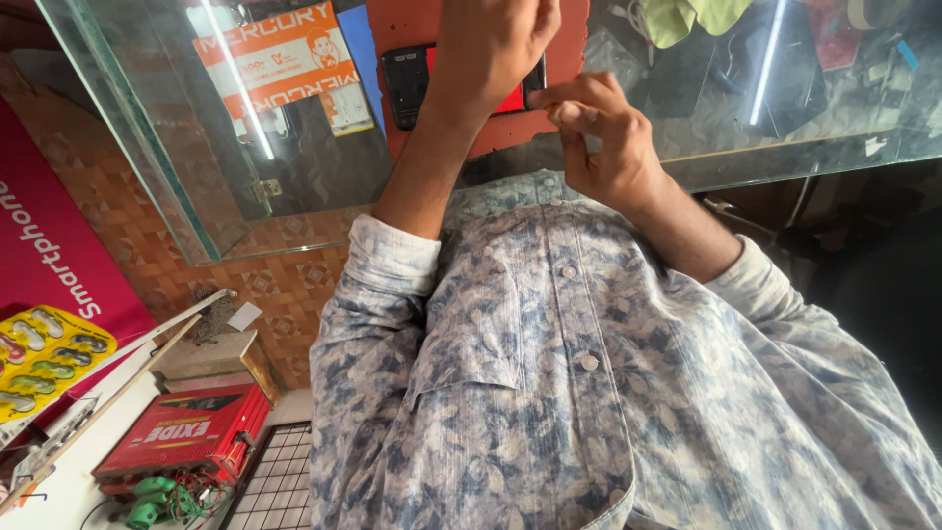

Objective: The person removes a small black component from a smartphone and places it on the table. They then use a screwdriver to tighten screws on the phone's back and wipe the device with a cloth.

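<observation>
Glass table (147, 147) fills upper view, orange mat (392, 29) on it. Patterned shirt (549, 393) below. Red box (186, 432) on floor at lower left. Phone (412, 83), black with red, lies flat on mat, partly under left hand (491, 44). Left hand curled closed over phone edge; what it grips, cannot tell. Right hand (603, 137) pinches something tiny between fingertips (569, 113), too small to identify. Phone looks stiff, smooth, probably slippery and fragile; best held by side edges.
</observation>
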